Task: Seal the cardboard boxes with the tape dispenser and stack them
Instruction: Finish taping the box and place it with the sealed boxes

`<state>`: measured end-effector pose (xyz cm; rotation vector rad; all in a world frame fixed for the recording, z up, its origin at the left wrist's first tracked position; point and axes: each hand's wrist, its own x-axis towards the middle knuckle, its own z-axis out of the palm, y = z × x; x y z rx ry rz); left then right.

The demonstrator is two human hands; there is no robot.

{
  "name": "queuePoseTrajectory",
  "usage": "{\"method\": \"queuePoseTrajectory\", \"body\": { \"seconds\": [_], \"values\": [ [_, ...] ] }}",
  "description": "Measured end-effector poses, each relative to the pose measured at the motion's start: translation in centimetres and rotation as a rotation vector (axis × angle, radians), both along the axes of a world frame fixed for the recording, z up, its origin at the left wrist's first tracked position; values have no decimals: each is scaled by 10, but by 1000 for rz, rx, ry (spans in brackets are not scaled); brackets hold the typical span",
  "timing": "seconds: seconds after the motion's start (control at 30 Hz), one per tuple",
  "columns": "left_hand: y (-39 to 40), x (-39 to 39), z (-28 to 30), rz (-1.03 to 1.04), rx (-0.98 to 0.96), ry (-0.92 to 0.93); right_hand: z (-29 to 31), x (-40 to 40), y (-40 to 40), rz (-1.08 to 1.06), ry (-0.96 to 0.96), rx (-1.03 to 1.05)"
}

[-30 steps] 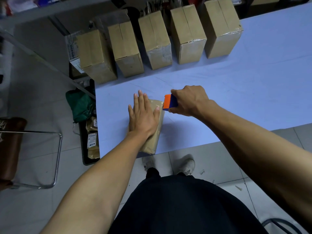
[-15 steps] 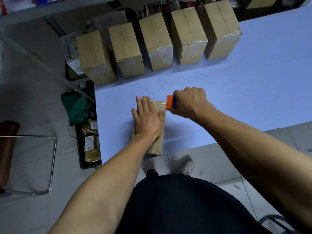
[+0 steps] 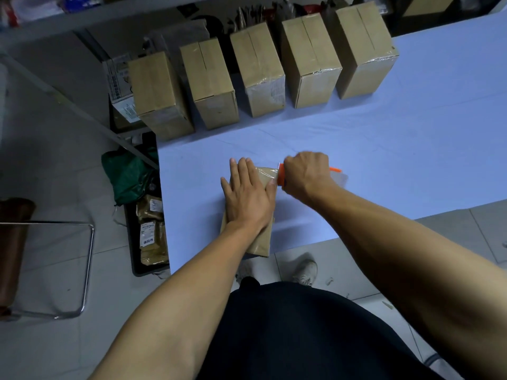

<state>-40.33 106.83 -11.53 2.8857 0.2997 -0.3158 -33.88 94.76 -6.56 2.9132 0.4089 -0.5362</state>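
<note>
Two hands busy, left hand [image 3: 248,200] flat hiding most of box [image 3: 260,242], right hand [image 3: 306,174] gripping seemingly orange tape dispenser [image 3: 281,175]

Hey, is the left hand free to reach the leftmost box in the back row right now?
Probably yes. The table between the left hand and the leftmost box is bare, but that hand lies flat on the near box, so it would have to let go first.

My right hand [image 3: 306,174] hides most of the tape dispenser [image 3: 281,178]; my left hand [image 3: 247,197] covers the box top [image 3: 260,244].
</note>
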Motion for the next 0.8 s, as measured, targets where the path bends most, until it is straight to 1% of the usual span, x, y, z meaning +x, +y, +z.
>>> {"method": "queuePoseTrajectory", "body": {
  "seconds": [0.1, 0.2, 0.3, 0.37, 0.43, 0.47, 0.57, 0.63, 0.7, 0.8],
  "values": [
    [1, 2, -3, 22, -31, 9, -22, -9, -11, -106, 45, 82],
    [1, 1, 0, 27, -50, -18, -27, 1, -23, -181, 22, 122],
    [7, 2, 1, 37, -132, -7, -37, 1, -22, -188, 22, 140],
    [12, 1, 3, 81, -284, -83, -47, -3, -19, -180, 56, 162],
    [17, 0, 6, 183, -475, -167, -56, -6, -20, -176, 105, 190],
    [19, -1, 7, 236, -533, -180, -61, -7, -21, -185, 126, 215],
    [22, 1, 10, 373, -605, -151, -71, -11, -24, -203, 184, 355],
    [25, 3, 12, 455, -622, -136, -76, -16, -22, -179, 158, 404],
    [29, 5, 12, 505, -636, -115, -77, -20, -19, -198, 103, 432],
    [35, 6, 10, 580, -713, -73, -66, -22, -16, -364, -3, 548]
  ]
}}
